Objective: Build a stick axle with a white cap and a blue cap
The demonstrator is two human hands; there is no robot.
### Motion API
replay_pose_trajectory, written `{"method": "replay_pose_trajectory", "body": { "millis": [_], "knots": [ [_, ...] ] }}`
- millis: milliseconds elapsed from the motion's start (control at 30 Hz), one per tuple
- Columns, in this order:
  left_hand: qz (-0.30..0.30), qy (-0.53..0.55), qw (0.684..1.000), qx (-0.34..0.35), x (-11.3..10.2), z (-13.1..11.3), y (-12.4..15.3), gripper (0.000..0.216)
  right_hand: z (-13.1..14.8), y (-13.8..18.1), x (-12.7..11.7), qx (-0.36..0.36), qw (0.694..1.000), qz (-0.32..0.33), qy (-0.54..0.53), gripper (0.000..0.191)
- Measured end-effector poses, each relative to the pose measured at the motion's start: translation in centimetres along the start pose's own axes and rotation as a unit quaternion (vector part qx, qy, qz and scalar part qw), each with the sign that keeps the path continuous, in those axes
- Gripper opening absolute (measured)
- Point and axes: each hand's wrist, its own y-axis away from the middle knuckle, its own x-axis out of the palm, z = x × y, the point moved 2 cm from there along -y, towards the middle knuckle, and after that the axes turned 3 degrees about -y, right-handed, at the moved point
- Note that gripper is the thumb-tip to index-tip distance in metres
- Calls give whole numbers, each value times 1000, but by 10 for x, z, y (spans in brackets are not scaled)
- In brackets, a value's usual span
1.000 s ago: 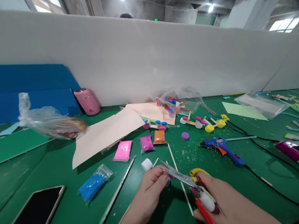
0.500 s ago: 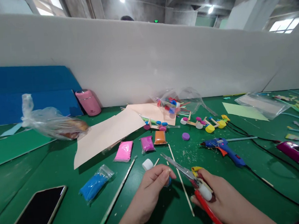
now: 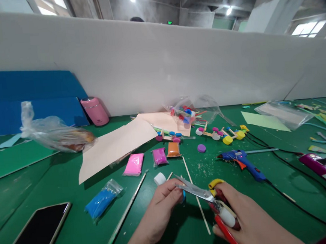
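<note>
Left hand (image 3: 162,209) and right hand (image 3: 245,215) are facing each other low over the green tabletop (image 3: 185,231), as the head view is showing them. Right fingers are wrapping around the handles of the shears (image 3: 198,192), gripping them firmly; a white piece (image 3: 227,218) is showing beside those handles, though whether the palm is holding it is hard to tell. Left thumb and forefinger are pressing together, and whether they are pinching something small is not showing.

What seems to matter most is the line of the shears: their long axis is running from the right hand away and leftward, and the blades are ending right at the left fingertips, looking slightly parted. So the tips are lying nearer the left hand, the handles inside the right. A blue bit (image 3: 183,196) is peeping out just below the blades, beside the left fingertips.

Beneath, a stick (image 3: 203,214) is lying on the tabletop between the hands, slanting from far left to near right and passing under the blades. Its near end is resting just beside the right hand; its far end is reaching beyond both.
</note>
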Motion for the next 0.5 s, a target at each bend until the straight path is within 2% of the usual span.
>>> {"method": "replay_pose_trajectory", "body": {
  "millis": [500],
  "knots": [
    [-2,-12,1000,13,-1,-1,0,22,0,2,3,8,999,19,-34,22]
  ]
}}
